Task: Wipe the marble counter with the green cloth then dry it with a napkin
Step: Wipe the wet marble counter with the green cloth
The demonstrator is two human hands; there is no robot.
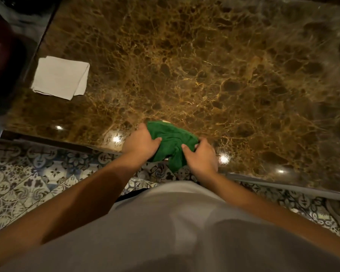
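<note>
Both hands, left hand (140, 143) and right hand (201, 157), grip the bunched green cloth (172, 141) at the near edge of the marble worktop (204, 65). Wipe stage looks early or unfinished. White napkin (60, 77) lies folded, far left, untouched; drying not yet started.
</note>
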